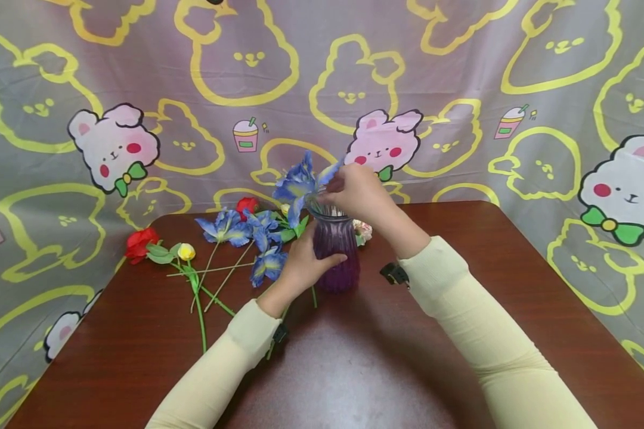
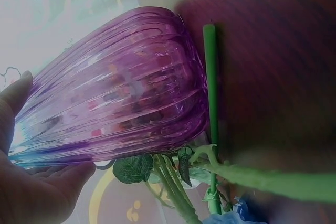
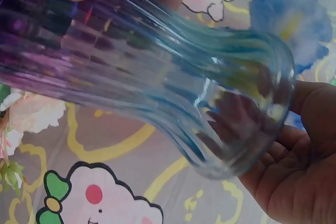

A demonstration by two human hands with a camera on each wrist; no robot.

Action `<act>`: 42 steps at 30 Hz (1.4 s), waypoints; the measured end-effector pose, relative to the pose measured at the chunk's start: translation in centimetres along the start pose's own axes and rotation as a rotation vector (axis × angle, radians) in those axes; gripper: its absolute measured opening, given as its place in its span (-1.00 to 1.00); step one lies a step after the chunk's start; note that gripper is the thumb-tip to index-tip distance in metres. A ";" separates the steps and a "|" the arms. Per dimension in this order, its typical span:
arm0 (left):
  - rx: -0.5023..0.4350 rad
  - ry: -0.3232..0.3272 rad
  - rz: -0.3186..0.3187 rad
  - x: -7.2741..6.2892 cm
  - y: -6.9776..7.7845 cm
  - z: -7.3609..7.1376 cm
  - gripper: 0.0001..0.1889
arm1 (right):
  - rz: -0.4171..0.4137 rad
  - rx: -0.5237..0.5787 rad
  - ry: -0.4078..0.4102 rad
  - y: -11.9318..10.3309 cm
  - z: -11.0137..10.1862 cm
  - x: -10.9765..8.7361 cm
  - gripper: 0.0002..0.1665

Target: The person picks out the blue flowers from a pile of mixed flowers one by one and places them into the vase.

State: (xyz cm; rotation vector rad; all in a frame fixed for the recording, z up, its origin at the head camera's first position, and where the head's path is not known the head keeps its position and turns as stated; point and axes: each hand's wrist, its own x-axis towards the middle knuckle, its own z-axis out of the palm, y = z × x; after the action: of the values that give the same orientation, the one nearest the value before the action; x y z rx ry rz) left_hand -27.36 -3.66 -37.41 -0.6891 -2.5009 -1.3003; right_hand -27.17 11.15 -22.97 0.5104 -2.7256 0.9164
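A ribbed glass vase (image 1: 337, 256), purple below and clear bluish toward the mouth, stands upright on the table. My left hand (image 1: 303, 265) grips its side, the thumb across the front; in the left wrist view those fingers wrap the vase's upper part. Above the rim, my right hand (image 1: 359, 193) pinches a blue iris (image 1: 297, 185) just under its bloom, which leans out to the left. In the right wrist view, the right hand (image 3: 304, 166) is right at the vase mouth, with the blue petals (image 3: 294, 24) beyond it. Its fingertips are partly hidden behind the glass rim.
Several loose blue irises (image 1: 225, 227) lie left of the vase, stems crossing. Among them are a red flower (image 1: 141, 244), another red flower (image 1: 247, 206) and a yellow bud (image 1: 186, 251). A pale pink flower (image 1: 362, 231) shows behind the vase. A patterned curtain (image 1: 451, 77) hangs behind the brown table (image 1: 461, 256).
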 end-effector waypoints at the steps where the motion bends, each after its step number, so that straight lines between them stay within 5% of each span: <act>1: 0.000 -0.002 -0.003 0.0 0.0 0.0 -0.01 | 0.003 0.007 0.011 0.1 -0.2 -0.1 -0.68; 13: 0.040 0.020 0.025 0.0 0.1 0.0 -0.05 | -0.032 0.078 0.100 1.4 -1.5 -1.0 -0.81; 23: 0.057 0.024 -0.013 -0.3 0.3 -0.1 -0.05 | -0.019 0.128 0.158 2.7 -2.1 -1.8 -0.64; 42: 0.044 0.027 -0.028 -0.4 0.4 0.1 -0.14 | 0.048 0.130 0.211 5.9 -1.3 -3.0 -0.69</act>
State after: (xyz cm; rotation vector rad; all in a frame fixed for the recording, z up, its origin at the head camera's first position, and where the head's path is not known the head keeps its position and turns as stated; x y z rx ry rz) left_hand -26.80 -3.57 -37.38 -0.6254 -2.5182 -1.2519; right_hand -26.63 17.14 -26.05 0.3502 -2.5110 1.0978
